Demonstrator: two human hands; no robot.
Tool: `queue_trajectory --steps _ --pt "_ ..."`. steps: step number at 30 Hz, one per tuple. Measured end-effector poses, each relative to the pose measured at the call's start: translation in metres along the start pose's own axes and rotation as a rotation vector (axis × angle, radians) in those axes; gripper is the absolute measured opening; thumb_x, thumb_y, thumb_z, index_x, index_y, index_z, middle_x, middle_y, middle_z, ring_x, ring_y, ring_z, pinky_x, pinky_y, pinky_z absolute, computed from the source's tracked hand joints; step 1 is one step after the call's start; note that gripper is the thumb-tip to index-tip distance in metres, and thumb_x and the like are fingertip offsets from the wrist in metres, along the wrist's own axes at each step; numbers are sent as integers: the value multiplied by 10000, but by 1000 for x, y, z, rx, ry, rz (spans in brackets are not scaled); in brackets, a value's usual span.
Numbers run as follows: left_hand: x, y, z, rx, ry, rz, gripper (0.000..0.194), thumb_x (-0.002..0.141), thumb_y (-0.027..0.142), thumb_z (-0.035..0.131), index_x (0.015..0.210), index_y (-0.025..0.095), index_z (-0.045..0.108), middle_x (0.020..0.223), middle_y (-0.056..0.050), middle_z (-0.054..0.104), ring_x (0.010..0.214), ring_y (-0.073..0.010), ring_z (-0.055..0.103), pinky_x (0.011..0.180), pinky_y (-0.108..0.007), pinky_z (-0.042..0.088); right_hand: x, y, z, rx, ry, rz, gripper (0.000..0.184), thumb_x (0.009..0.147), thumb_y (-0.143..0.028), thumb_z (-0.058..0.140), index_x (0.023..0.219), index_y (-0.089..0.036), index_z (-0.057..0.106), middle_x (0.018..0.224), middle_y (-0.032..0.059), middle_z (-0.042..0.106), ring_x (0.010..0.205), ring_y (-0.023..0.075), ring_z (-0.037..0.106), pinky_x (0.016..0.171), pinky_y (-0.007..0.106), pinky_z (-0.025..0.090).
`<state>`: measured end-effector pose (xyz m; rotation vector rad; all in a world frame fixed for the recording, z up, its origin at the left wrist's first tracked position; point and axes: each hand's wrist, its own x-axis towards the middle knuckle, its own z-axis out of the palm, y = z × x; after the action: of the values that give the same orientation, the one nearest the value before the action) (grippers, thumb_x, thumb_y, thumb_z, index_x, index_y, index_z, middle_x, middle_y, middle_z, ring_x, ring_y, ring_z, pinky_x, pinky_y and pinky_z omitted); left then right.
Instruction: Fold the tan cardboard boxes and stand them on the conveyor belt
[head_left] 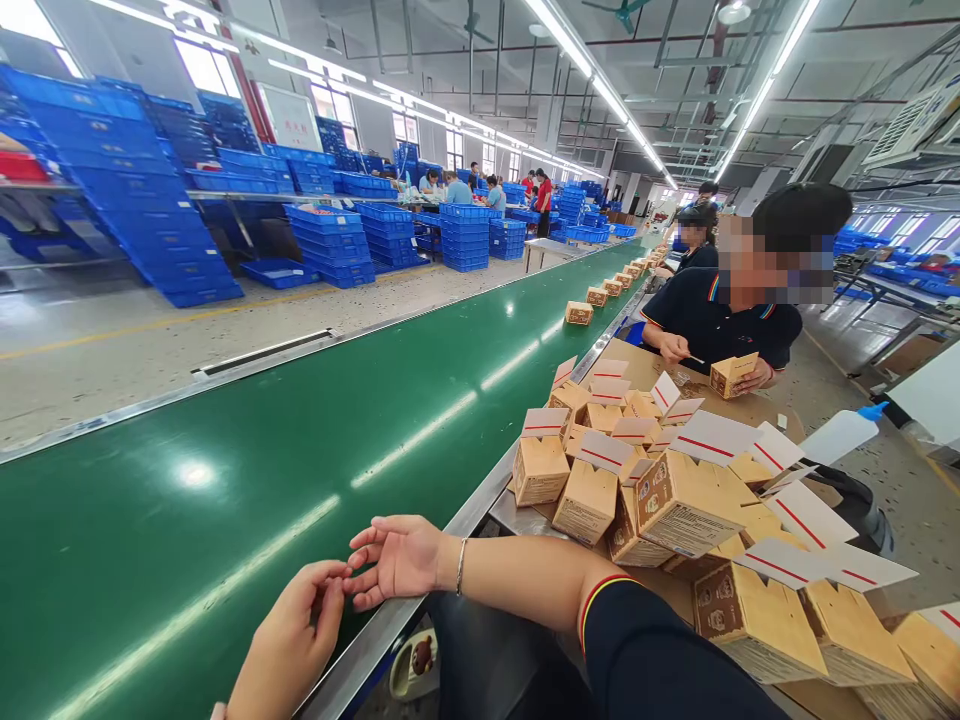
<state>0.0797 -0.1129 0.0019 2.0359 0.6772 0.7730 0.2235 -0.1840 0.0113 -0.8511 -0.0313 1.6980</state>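
Observation:
My right hand (405, 558) is turned palm up above the near edge of the green conveyor belt (247, 480). Its fingers are apart and slightly bent, with nothing lying in the palm. My left hand (300, 625) meets it from the lower left, thumb and fingers drawn together in a pinch at the right fingertips. Whether anything small is between them I cannot make out. Beside my right forearm, a heap of small brown cardboard boxes (541, 472) stands with white flaps raised, each flap bearing a red strip. A larger-looking box (686, 505) sits nearest the forearm.
A row of closed boxes (579, 313) sits farther along the belt. Across the table, a co-worker (731, 325) holds a box (731, 375) and a thin stick. A white bottle with a blue tip (840, 437) stands at right. Blue crates (465, 238) are stacked beyond the belt.

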Motion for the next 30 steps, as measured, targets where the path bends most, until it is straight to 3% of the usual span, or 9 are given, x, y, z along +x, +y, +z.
queue_trajectory --steps 8,15,18,22,26,30 --pt "5 9 -4 46 -142 315 241 805 431 500 723 254 640 673 -51 680 594 -196 653 574 -245 529 0 1 -2 -10 -34 36 267 889 -331 470 716 -151 565 578 -8 488 568 177 540 700 363 380" --pt "6 14 -4 97 -132 585 187 872 302 464 777 239 612 686 -29 676 566 -157 650 534 -205 515 0 1 1 -41 20 35 251 898 -301 454 745 -139 570 623 8 515 553 152 510 655 329 392" --pt "6 16 -6 159 -110 718 187 903 231 428 844 226 605 738 -23 686 616 -140 667 573 -185 528 -1 -1 0 -39 3 37 268 915 -276 403 733 -146 551 615 0 504 538 145 496 652 333 400" --pt "7 22 -10 258 -59 885 192 913 158 396 922 215 579 771 -8 685 642 -116 669 617 -166 529 -2 -4 -5 -18 -76 46 297 923 -315 388 718 -162 539 614 -13 481 471 109 373 650 347 404" --pt "8 31 -14 320 70 878 153 907 144 372 872 203 510 651 24 608 514 -90 606 530 -146 485 -1 -2 -9 12 -188 34 332 887 -431 459 706 -171 558 595 -15 444 517 130 386 639 340 376" --pt "6 32 -14 364 124 801 161 894 133 344 875 201 489 617 37 577 469 -88 580 477 -149 456 -2 -1 -10 79 -200 -12 357 908 -407 406 709 -168 581 607 -2 454 539 136 377 609 311 317"
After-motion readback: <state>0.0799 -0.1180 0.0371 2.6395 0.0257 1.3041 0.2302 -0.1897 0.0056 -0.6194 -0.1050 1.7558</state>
